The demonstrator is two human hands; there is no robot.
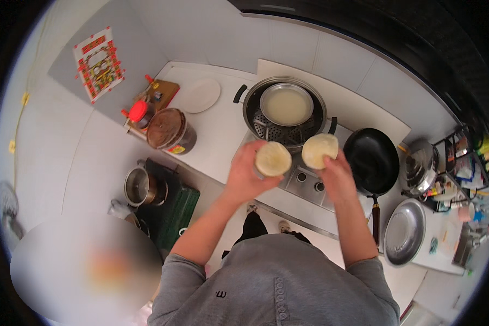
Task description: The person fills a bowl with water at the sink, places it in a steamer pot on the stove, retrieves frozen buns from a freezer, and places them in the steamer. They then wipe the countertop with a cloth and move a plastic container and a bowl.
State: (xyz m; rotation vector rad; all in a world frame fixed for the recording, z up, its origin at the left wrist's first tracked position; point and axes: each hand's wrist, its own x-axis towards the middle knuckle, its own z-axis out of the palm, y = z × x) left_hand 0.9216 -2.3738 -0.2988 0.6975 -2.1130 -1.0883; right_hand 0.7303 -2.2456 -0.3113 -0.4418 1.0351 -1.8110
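Note:
My left hand (246, 173) grips a round, pale yellow bread-like piece (273, 159), its face turned up. A second pale yellow round piece (318, 150) is in my right hand (339, 174), the thumb pressed on its lower edge. Both hands are raised near the front of a wide steamer pot (250, 104) on the gas stove (309, 191). Inside the pot, a round metal dish (289, 104) of pale, whitish content rests over a perforated steaming rack (275, 132). What exactly the pale pieces are made of cannot be told.
Right of the pot sits a black wok (371, 159), its handle pointing towards me. Beyond it are a metal lid (419, 167) and a steel basin (405, 232). A white plate (199, 95) and a large brown-filled tub (167, 128) stand left. Below them is a steel pot (137, 189).

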